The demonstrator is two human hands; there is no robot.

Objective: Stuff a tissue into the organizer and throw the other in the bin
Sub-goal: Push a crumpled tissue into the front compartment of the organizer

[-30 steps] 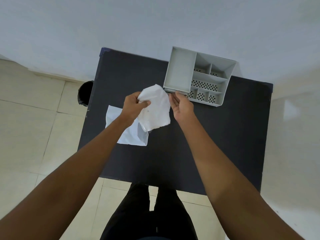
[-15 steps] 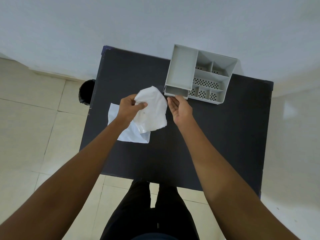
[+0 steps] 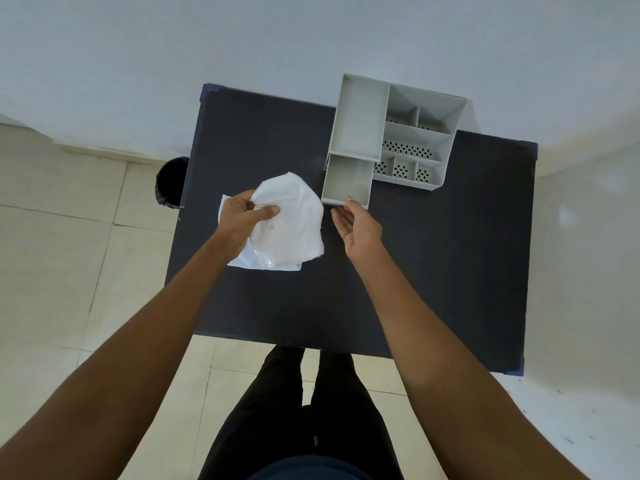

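My left hand (image 3: 242, 221) pinches a loosely bunched white tissue (image 3: 292, 225) above the dark table (image 3: 450, 254). A second white tissue (image 3: 242, 263) lies flat on the table under it, mostly hidden. The grey organizer (image 3: 360, 123) stands at the table's far side. Its small drawer (image 3: 346, 180) is pulled out toward me and looks empty. My right hand (image 3: 358, 228) holds the drawer's front edge with its fingertips. A black bin (image 3: 169, 181) stands on the floor to the left of the table.
The organizer has several perforated compartments (image 3: 407, 148) on its right side. A white wall (image 3: 277, 39) rises right behind the table. Tiled floor (image 3: 59, 271) lies to the left and my legs (image 3: 304, 410) stand at the near edge.
My right hand has pulled the organizer's drawer out toward me, from nearly shut to well open. My left hand keeps holding the bunched tissue in about the same place.
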